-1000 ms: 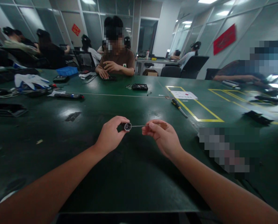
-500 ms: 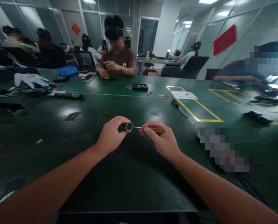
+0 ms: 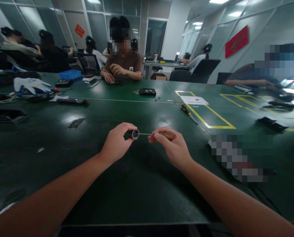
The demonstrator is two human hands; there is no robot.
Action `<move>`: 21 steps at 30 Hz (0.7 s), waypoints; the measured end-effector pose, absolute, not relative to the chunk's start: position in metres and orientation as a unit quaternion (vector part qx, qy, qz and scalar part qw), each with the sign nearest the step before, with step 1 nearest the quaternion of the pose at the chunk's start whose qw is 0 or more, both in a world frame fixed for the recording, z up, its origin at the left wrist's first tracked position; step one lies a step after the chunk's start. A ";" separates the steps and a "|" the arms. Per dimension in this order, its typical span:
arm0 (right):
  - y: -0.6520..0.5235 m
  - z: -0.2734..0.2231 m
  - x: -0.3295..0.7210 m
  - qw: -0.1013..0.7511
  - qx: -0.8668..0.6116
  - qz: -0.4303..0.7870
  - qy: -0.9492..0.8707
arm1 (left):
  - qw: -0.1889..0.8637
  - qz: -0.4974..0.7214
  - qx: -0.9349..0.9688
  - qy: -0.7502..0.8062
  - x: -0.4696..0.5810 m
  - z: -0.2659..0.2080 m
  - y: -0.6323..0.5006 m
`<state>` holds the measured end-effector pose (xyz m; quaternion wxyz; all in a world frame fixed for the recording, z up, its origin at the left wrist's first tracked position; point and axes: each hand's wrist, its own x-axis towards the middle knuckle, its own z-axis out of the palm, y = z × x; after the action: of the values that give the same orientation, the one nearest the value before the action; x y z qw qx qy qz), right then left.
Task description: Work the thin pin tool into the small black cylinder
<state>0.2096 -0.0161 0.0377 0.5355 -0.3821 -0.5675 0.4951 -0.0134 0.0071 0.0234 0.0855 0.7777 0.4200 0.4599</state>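
Above the green table, my left hand (image 3: 117, 141) is closed around a small dark cylinder (image 3: 135, 134), whose round open end with a pale rim faces me and to the right. Fingers and thumb cover the rest of it. My right hand (image 3: 173, 146) grips a small screwdriver (image 3: 167, 135) by its brownish handle. The thin metal shaft points left and its tip meets the open end of the cylinder; how deep it reaches I cannot tell.
A black-and-yellow screwdriver (image 3: 189, 114) lies ahead to the right, near a white card (image 3: 194, 100) and yellow tape. A blurred-out grey object (image 3: 233, 158) sits by my right forearm. White gloves (image 3: 30, 86) and a blue basket (image 3: 70, 74) are far left. A person (image 3: 122, 62) works opposite.
The screwdriver's tip now meets the cylinder's open end a little further in, and my right hand has shifted very slightly. My left hand holds nearly the same place.
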 end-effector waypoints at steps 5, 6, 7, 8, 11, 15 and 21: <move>-0.018 0.037 0.208 0.522 -0.403 0.469 -0.588 | 0.087 0.461 0.778 0.419 -0.013 0.022 0.007; -0.018 0.036 0.208 0.521 -0.402 0.469 -0.589 | 0.086 0.460 0.777 0.420 -0.013 0.022 0.007; -0.017 0.036 0.208 0.521 -0.401 0.469 -0.590 | 0.086 0.459 0.778 0.421 -0.013 0.022 0.007; -0.016 0.035 0.209 0.521 -0.400 0.468 -0.592 | 0.086 0.459 0.777 0.421 -0.013 0.022 0.007; -0.016 0.033 0.209 0.520 -0.398 0.462 -0.598 | 0.086 0.462 0.776 0.420 -0.013 0.023 0.007; -0.017 0.033 0.209 0.511 -0.389 0.470 -0.605 | 0.085 0.464 0.778 0.416 -0.013 0.023 0.007; -0.014 0.034 0.206 0.519 -0.386 0.520 -0.558 | 0.089 0.462 0.781 0.410 -0.013 0.024 0.007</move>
<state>0.2059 -0.0139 0.0340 0.5194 -0.3856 -0.5580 0.5198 -0.0128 0.0071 0.0236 0.0888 0.7813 0.4098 0.4624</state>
